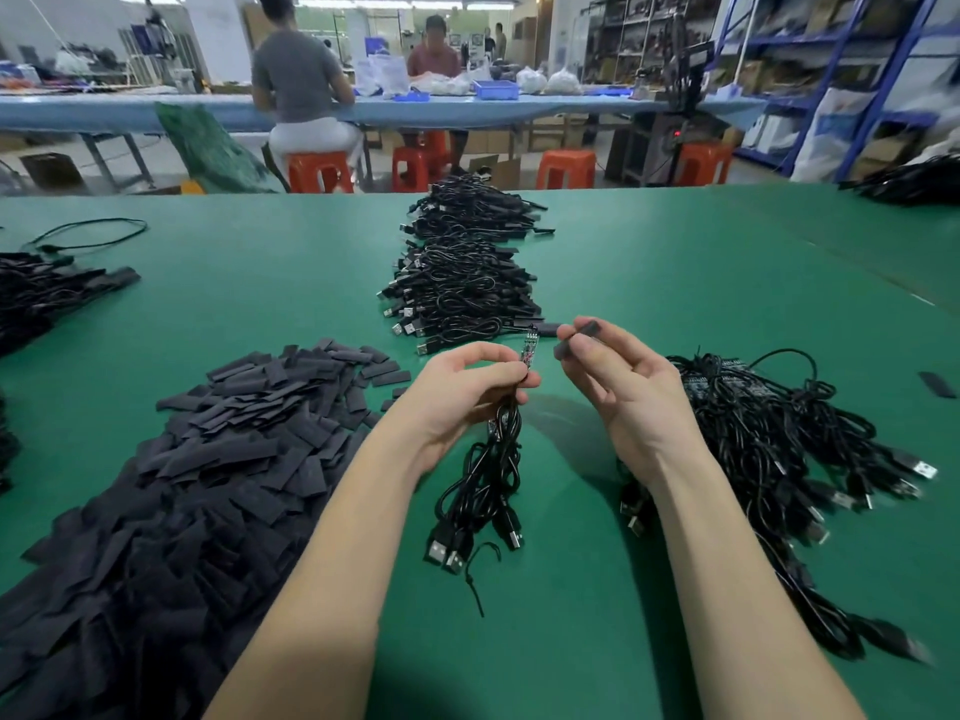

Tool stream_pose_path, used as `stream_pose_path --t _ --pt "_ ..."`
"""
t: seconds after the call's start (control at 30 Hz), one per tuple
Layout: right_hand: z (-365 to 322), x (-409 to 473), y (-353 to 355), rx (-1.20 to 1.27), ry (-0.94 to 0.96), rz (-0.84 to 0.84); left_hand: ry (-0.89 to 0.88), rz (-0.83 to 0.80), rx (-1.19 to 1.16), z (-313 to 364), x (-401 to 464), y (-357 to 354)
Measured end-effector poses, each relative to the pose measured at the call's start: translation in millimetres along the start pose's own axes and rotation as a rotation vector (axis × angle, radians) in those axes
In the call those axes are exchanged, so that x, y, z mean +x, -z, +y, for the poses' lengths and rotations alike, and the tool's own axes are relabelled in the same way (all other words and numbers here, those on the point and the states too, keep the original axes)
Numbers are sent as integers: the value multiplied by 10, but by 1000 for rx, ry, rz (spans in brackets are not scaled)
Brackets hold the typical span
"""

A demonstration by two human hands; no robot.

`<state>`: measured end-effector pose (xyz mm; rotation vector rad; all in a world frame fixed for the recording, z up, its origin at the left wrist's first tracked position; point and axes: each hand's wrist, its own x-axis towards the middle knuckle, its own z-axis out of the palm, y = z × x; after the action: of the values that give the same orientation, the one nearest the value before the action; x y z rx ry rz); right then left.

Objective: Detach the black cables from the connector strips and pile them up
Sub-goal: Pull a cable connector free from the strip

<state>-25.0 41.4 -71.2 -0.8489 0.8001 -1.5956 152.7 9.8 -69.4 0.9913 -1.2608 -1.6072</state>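
My left hand (467, 392) grips a small bunch of black USB cables (483, 491) near their top, where a narrow connector strip (529, 348) sticks up above my fingers. The cables hang down to the green table (571, 589), plugs resting on it. My right hand (618, 387) pinches a short flat black sleeve piece (576, 337) between thumb and fingertips, just right of the strip and apart from it. A tall pile of finished black cables (462, 288) lies straight ahead. A heap of cables still on strips (769, 433) lies under my right forearm.
A large heap of flat black sleeve pieces (208, 459) covers the table's left front. More black cable heaps lie at the far left (41, 293) and far right (914, 181). One loose sleeve piece (937, 384) lies at the right. People sit at a bench beyond.
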Motion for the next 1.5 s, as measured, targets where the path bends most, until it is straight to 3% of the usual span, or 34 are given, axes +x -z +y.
stream_pose_path --t 0.27,1.13,1.5 --pt "32 -3 -41 61 52 17 -20 -97 87 81 -66 6" --pt "14 -8 -37 62 64 -3 -56 -117 149 90 -84 27" --pt "-77 -56 83 -55 -158 -232 -85 -226 306 143 -149 92"
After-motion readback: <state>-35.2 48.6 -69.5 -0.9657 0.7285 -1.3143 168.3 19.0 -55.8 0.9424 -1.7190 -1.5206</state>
